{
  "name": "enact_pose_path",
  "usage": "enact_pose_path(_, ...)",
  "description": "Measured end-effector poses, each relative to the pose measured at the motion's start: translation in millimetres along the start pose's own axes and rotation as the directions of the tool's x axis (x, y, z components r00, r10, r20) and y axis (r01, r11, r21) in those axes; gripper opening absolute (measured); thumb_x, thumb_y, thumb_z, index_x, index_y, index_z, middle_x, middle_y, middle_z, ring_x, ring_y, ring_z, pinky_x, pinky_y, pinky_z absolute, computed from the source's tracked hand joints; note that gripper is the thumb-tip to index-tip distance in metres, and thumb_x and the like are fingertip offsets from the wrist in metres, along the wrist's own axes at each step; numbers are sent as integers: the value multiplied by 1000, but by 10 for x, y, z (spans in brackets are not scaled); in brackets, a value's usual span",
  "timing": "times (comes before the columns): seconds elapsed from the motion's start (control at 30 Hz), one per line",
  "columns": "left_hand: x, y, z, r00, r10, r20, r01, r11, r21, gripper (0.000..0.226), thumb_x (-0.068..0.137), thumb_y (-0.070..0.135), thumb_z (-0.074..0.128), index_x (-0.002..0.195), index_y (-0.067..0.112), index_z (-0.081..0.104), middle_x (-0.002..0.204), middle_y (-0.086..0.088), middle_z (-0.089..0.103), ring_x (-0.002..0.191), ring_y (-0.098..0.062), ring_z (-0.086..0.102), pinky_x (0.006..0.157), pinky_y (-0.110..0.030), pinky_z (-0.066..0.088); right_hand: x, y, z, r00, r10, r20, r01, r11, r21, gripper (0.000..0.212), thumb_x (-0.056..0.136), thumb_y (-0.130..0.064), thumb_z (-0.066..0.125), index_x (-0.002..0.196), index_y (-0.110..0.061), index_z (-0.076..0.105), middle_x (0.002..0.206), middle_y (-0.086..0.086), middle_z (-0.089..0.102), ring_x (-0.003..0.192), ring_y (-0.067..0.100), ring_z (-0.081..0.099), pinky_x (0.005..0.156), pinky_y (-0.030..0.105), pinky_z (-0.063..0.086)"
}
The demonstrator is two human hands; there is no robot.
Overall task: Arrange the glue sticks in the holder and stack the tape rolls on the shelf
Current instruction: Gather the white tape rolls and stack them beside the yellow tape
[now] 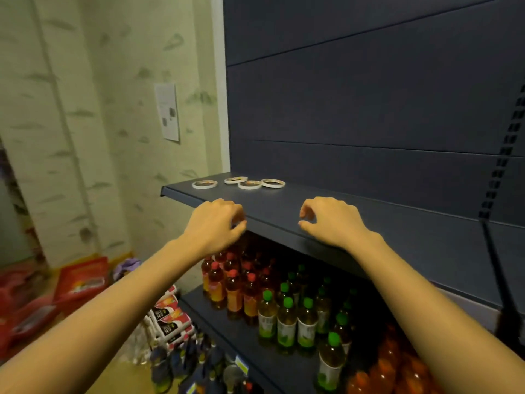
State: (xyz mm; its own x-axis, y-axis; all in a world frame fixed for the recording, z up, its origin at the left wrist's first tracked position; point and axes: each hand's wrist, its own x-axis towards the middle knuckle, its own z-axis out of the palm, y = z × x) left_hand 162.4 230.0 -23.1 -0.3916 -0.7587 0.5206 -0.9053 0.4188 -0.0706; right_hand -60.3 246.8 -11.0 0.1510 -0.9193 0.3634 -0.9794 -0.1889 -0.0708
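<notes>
**A:** Which step was in hand?

**B:** The tape half, as I read it. Four tape rolls [250, 187] lay flat on the shelf [284, 211], beyond both sets of fingertips and toward the back panel. Three sat bunched, touching or overlapping, ahead of the gap between the two hands. The fourth roll [204, 187] lay just apart from them, straight beyond the left fingertips. None rested squarely on another, so there was no stack yet.

**A:** And the hands?

**B:** The left hand [214, 223] hung at the shelf's front lip with its fingers curled in tight. A pale curved edge showed by the fingertips and might have been another roll. Blur kept me from telling whether they held anything. The right hand [332, 220] hovered over the lip with its fingers loosely curled, thumb out, nothing in them.

**A:** Glue sticks? The holder?

**B:** Neither showed. Below the fingers stood only bottles [287, 322] on a lower shelf.

**A:** What did the next move call for?

**B:** A reach past the lip, I'd judge, then a pinch on one rim. That roll would go over a neighbour and be set down centred. Rings so thin probably needed a fingertip worked under the edge, and could skate away.
</notes>
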Motion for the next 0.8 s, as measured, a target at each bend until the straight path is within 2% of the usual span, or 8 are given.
enact_pose_path(0.23, 223, -764, 202, 1000, -24, -2, 23, 999, -35, 27, 92, 36, 47, 101, 17, 64, 105, -1, 67, 97, -21, 59, 79, -34, 47, 762, -461, 292, 997, 42, 64, -43, 999, 10, 21, 92, -36, 51, 109, -27, 60, 117, -2, 60, 107, 23, 56, 76, 31, 38)
enact_pose_path(0.47, 763, -1296, 633, 998, -34, 48, 37, 997, -67, 29, 93, 38, 47, 104, 18, 65, 109, 0, 67, 100, -21, 60, 81, -35, 51, 1576, -468, 613, 987, 132, 90, -128, 991, -49, 18, 92, -35, 51, 104, -25, 61, 115, 0, 61, 104, 23, 58, 75, 32, 40)
enact_pose_path(0.63, 1316, -1688, 967, 997, -52, 65, 59, 992, -110, 29, 92, 39, 48, 102, 18, 64, 107, -3, 67, 99, -23, 61, 80, -35, 50, 2237, -317, 852, 965, 258, 55, -253, 964, -79, 20, 93, -31, 49, 105, -22, 62, 110, 4, 63, 99, 25, 59, 74, 33, 41)
enact_pose_path(0.8, 1832, -2057, 1231, 998, -39, 59, 46, 993, -111, 26, 93, 38, 47, 99, 19, 64, 103, -2, 68, 94, -23, 62, 73, -32, 46, 2841, -151, 1057, 888, 460, 23, -456, 885, -89, 32, 95, -37, 46, 112, -15, 63, 110, 7, 63, 101, 28, 59, 75, 33, 39)
